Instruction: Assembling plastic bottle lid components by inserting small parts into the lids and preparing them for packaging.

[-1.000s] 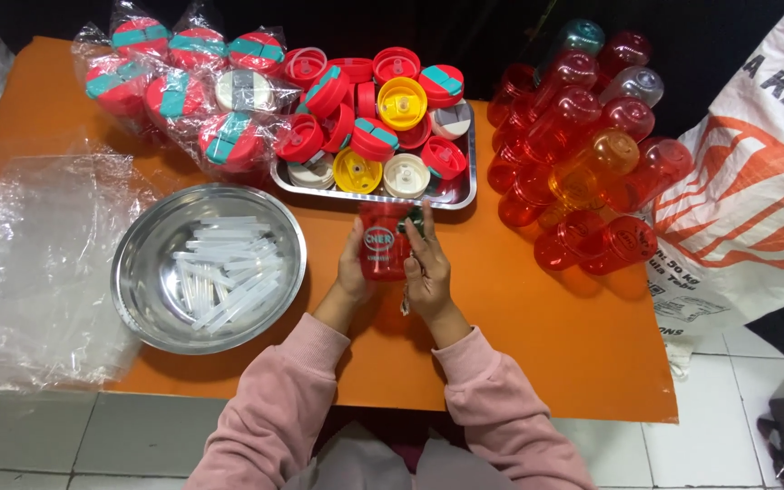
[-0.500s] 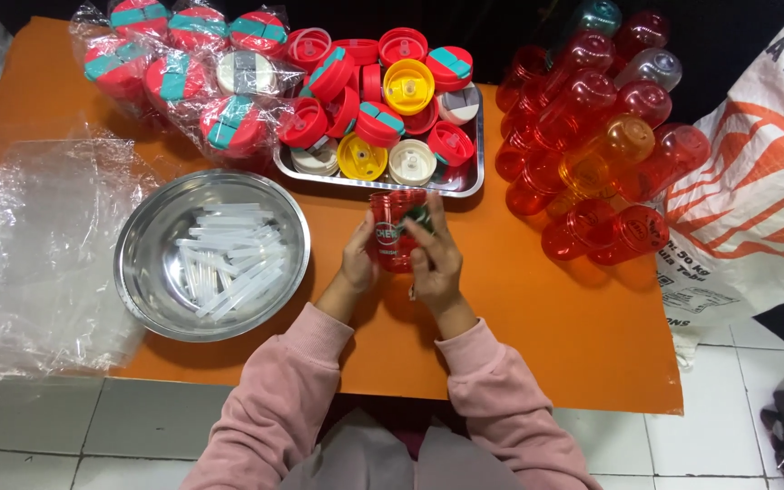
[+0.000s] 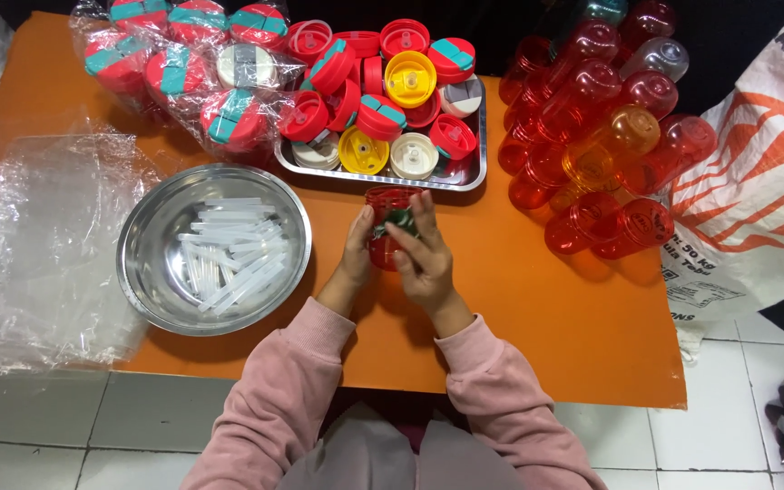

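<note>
Fingers of the left hand (image 3: 356, 249) and right hand (image 3: 424, 259) are curling around a red cup (image 3: 385, 227), pinching it between them above the orange table (image 3: 546, 308), just before the metal tray (image 3: 469, 177) of lids; a steel bowl (image 3: 151, 245) of white straws is sitting to the left.

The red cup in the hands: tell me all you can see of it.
The red cup looks like translucent plastic, with something dark green at its middle. It sits low over the orange table, just before the metal tray. The left hand grips its left side; the right hand covers its front. Rim and base are hidden.
</note>
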